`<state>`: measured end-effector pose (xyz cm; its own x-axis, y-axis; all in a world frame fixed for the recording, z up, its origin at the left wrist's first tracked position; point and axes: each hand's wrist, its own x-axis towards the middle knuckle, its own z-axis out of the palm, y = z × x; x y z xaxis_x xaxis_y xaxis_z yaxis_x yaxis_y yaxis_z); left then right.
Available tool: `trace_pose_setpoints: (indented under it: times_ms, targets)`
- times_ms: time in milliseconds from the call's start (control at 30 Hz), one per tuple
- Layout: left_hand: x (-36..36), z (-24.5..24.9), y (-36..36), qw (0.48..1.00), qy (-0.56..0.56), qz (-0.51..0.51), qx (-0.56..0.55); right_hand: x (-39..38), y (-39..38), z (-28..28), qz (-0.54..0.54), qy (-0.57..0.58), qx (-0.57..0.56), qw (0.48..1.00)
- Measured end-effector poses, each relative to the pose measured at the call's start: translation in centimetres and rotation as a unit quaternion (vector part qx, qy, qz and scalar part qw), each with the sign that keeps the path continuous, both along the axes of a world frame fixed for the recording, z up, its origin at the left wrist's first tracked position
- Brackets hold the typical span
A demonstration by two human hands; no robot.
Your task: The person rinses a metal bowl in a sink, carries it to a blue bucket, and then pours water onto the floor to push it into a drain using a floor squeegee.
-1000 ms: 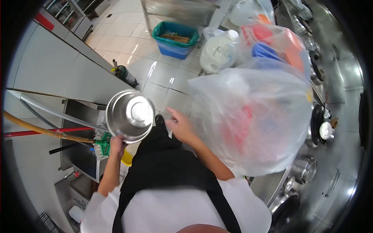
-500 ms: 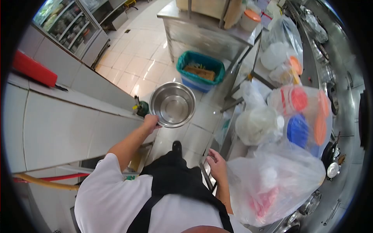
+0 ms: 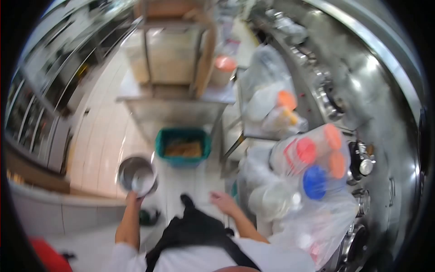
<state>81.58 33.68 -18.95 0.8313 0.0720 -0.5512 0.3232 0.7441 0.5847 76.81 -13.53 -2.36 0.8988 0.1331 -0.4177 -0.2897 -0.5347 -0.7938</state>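
Note:
My left hand (image 3: 132, 198) grips the near rim of a round stainless steel bowl (image 3: 129, 170), held out over the tiled floor. Its inside faces up and looks bare, though motion blurs the view. My right hand (image 3: 222, 201) hangs at waist height with fingers loosely stretched, holding nothing. Beside it on the right are clear plastic bags of containers, among them a whitish bag-wrapped tub (image 3: 274, 199) and a blue lid (image 3: 314, 182).
A teal-lined bin (image 3: 183, 147) with brown scraps stands ahead, in front of a metal table (image 3: 181, 113). A dark green object (image 3: 148, 217) sits on the floor below my left arm. Along the right runs a steel counter with pans (image 3: 333, 102). Tiled floor (image 3: 97, 136) stretches ahead left.
My view has turned right and lifted, and I have stepped forward. The bowl stays in my left hand, now further left in view. My right hand has come forward, still holding nothing.

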Motion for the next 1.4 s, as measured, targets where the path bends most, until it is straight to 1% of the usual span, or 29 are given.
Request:
trace_pose_setpoints:
  times_ms: [33, 100, 133, 167, 200, 233, 300, 367, 433, 467, 500, 600, 633, 733, 767, 867, 900, 1000, 1033, 1067, 1100, 1167, 1200, 1233, 1267, 1300, 1333, 1367, 1400]
  targets:
    - [2.2, 3.8, -1.0, 0.996, 0.073, 0.015, 0.039, 5.2, 1.0, 0.8, 0.003, -0.026, -0.01, 1.0]
    - [0.9, 2.6, 2.0, 0.974, 0.192, 0.064, 0.101, 9.5, 4.4, 1.2, 0.04, -0.016, 0.024, 0.999]
    - [1.5, 3.0, 2.9, 0.955, 0.242, 0.108, 0.135, 14.1, 6.1, 2.2, 0.068, -0.024, 0.056, 0.996]
    - [1.7, 2.6, 4.2, 0.954, 0.232, 0.129, 0.138, 18.5, 8.6, 3.2, 0.102, -0.029, 0.086, 0.991]
    - [1.3, 2.3, 5.5, 0.953, 0.226, 0.145, 0.139, 21.5, 11.2, 4.4, 0.149, -0.045, 0.077, 0.985]
    - [1.9, 4.8, 5.5, 0.94, 0.257, 0.172, 0.146, 24.4, 13.9, 6.0, 0.189, -0.066, 0.067, 0.977]
    - [2.7, 3.9, 7.9, 0.927, 0.285, 0.216, 0.116, 29.8, 19.7, 7.4, 0.262, -0.106, 0.051, 0.958]
    - [4.9, 5.0, 8.9, 0.919, 0.277, 0.269, 0.084, 33.5, 25.1, 8.7, 0.314, -0.099, 0.041, 0.943]
    - [6.8, 3.3, 11.5, 0.898, 0.296, 0.315, 0.076, 35.9, 30.6, 10.1, 0.358, -0.082, 0.029, 0.93]
    - [7.8, 2.3, 12.4, 0.888, 0.309, 0.334, 0.071, 36.8, 32.6, 9.9, 0.369, -0.078, 0.02, 0.926]
    - [8.5, -0.4, 14.0, 0.886, 0.323, 0.327, 0.069, 37.8, 34.4, 9.7, 0.379, -0.078, 0.013, 0.922]
    - [12.1, 1.7, 17.2, 0.863, 0.357, 0.353, 0.062, 40.5, 37.0, 7.3, 0.393, -0.07, 0.002, 0.917]
    - [13.3, 1.1, 18.8, 0.863, 0.353, 0.36, 0.043, 41.4, 37.0, 6.3, 0.386, -0.064, -0.001, 0.92]
    - [16.8, 0.6, 23.0, 0.886, 0.342, 0.31, 0.048, 44.5, 35.6, 5.3, 0.341, -0.026, -0.024, 0.939]
    - [18.5, 0.5, 24.6, 0.877, 0.369, 0.304, 0.051, 45.6, 35.3, 5.1, 0.322, -0.008, -0.03, 0.946]
    - [21.9, -3.6, 30.5, 0.892, 0.339, 0.291, 0.075, 49.9, 36.7, 4.7, 0.276, 0.024, 0.005, 0.961]
    - [23.5, -3.1, 32.8, 0.899, 0.33, 0.278, 0.081, 51.5, 38.1, 4.2, 0.261, 0.041, 0.05, 0.963]
    - [25.0, -1.8, 38.0, 0.917, 0.307, 0.242, 0.084, 57.6, 44.7, 2.7, 0.318, 0.006, 0.118, 0.941]
    - [25.8, -1.7, 40.3, 0.926, 0.281, 0.237, 0.079, 60.1, 47.7, 3.0, 0.327, 0.029, 0.109, 0.938]
    - [26.2, -1.4, 42.5, 0.935, 0.261, 0.228, 0.074, 62.7, 51.0, 3.3, 0.342, -0.014, 0.102, 0.934]
    - [26.4, -0.4, 44.1, 0.928, 0.274, 0.242, 0.069, 64.9, 54.2, 3.5, 0.355, -0.053, 0.092, 0.929]
    - [27.1, 2.0, 47.1, 0.913, 0.292, 0.278, 0.056, 69.9, 61.3, 1.6, 0.366, -0.114, 0.113, 0.917]
    - [26.4, 2.2, 48.9, 0.93, 0.244, 0.201, 0.187, 72.1, 64.8, 1.7, 0.362, -0.081, 0.129, 0.92]
    - [25.0, 1.6, 50.8, 0.925, 0.19, 0.122, 0.306, 74.5, 68.2, 1.8, 0.364, -0.047, 0.139, 0.92]
    - [23.4, 1.0, 52.1, 0.899, 0.135, 0.044, 0.413, 76.8, 71.7, 0.8, 0.367, -0.026, 0.144, 0.919]
    - [23.4, 0.8, 52.0, 0.896, 0.143, 0.065, 0.415, 79.2, 74.7, -1.1, 0.374, -0.001, 0.147, 0.916]
    - [23.3, 0.6, 51.9, 0.892, 0.151, 0.087, 0.416, 81.4, 77.0, -2.4, 0.373, -0.011, 0.145, 0.916]
    - [24.3, 0.8, 52.5, 0.897, 0.169, 0.111, 0.392, 82.9, 79.4, -4.0, 0.374, -0.017, 0.143, 0.916]
    - [25.1, 0.6, 53.2, 0.901, 0.186, 0.136, 0.368, 84.6, 81.2, -6.2, 0.377, -0.018, 0.11, 0.92]
